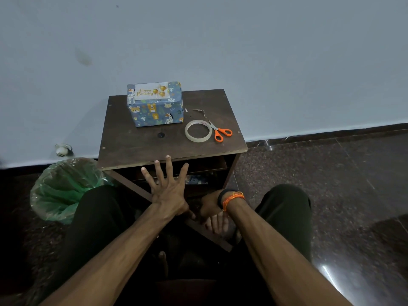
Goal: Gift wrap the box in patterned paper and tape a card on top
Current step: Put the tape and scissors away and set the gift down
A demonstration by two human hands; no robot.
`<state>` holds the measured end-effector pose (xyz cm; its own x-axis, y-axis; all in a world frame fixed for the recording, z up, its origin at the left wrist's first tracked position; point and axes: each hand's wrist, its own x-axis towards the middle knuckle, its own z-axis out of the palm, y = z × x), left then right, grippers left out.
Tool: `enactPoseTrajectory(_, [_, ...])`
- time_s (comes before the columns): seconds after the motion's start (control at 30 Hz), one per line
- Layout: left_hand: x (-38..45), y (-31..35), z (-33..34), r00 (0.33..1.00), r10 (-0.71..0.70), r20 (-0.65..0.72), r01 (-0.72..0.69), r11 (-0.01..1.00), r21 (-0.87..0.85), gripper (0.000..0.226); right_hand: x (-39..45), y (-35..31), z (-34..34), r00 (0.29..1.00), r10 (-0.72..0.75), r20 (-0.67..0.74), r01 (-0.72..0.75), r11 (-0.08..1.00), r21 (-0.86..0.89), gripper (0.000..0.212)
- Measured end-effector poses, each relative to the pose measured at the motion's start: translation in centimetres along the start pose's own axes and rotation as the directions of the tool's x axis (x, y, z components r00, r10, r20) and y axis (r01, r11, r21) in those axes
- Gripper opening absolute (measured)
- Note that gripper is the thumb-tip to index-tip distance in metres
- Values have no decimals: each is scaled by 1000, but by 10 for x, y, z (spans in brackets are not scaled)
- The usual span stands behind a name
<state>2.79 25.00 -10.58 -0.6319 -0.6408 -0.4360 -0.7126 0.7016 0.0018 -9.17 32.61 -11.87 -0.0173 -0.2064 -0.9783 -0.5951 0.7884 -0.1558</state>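
Note:
The box (155, 113), wrapped in blue paper with animal prints, stands at the back left of the small dark table (136, 144). A white "Happy Birthday" card (151, 91) lies flat on its top. My left hand (167, 186) hovers in front of the table's near edge, fingers spread wide, holding nothing. My right hand (215, 214) hangs lower between my knees, bent at the wrist with fingers pointing down and loose, nothing in it. Both hands are well away from the box.
A roll of clear tape (198, 130) and orange-handled scissors (220, 132) lie on the table's right side, with small paper scraps (199, 111) behind them. A bin with a green liner (64, 188) stands at the left. The wall runs right behind the table.

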Motion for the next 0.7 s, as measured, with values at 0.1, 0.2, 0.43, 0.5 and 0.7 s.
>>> enactPoseTrajectory(0.1, [-4, -4, 0, 1000, 1, 19, -1, 1000, 22, 152, 1, -1, 5, 999, -19, 38, 17, 999, 34, 35])
enactPoseTrajectory(0.2, [-9, -7, 1, 999, 10, 34, -13, 998, 60, 149, 2, -3, 12, 992, -14, 122, 6, 998, 66, 37])
enactPoseTrajectory(0.43, [-14, -18, 8, 998, 47, 29, -48, 999, 25, 151, 6, 4, 18, 978, -200, 63, 188, 969, 160, 22])
enactPoseTrajectory(0.5, [-13, -17, 8, 997, 75, 10, -75, 997, -1, 148, 7, 8, 17, 962, -268, -54, 273, 935, 225, 16])
enactPoseTrajectory(0.7, [-5, -4, 15, 968, 137, -212, -164, 980, -114, 119, 1, 19, -6, 813, -325, -483, 459, 869, 188, 12])
